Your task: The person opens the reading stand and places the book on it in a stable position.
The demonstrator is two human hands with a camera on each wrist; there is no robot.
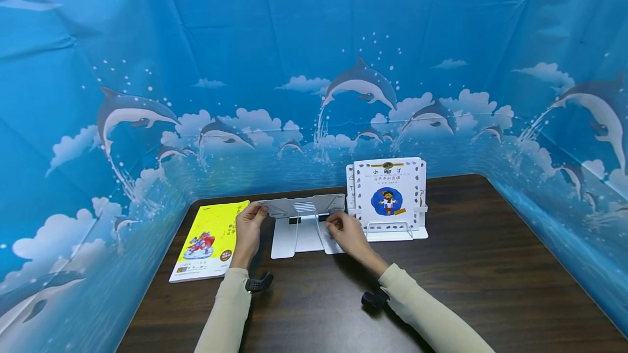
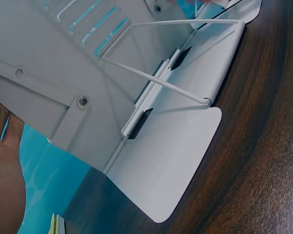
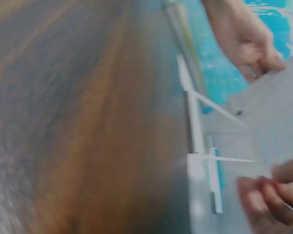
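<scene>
A white metal book stand (image 1: 279, 207) is on the table, its slotted panel tilted up from a flat base (image 2: 171, 146). A bent wire prop (image 2: 156, 80) runs between the base and the slots. My left hand (image 1: 248, 231) pinches the panel's upper left corner; in the right wrist view the left hand (image 3: 249, 48) is at that same edge. My right hand (image 1: 348, 233) is by the stand's right side, fingers curled. In the right wrist view the right hand's fingers (image 3: 263, 200) are blurred, and I cannot tell whether they hold anything.
Left of the stand lies a yellow book (image 1: 211, 238). Close on the right, a second white stand (image 1: 421, 233) carries an upright white picture book (image 1: 365, 189). A blue dolphin-print curtain (image 1: 304, 42) borders the dark wooden table (image 1: 314, 298) at the back and sides.
</scene>
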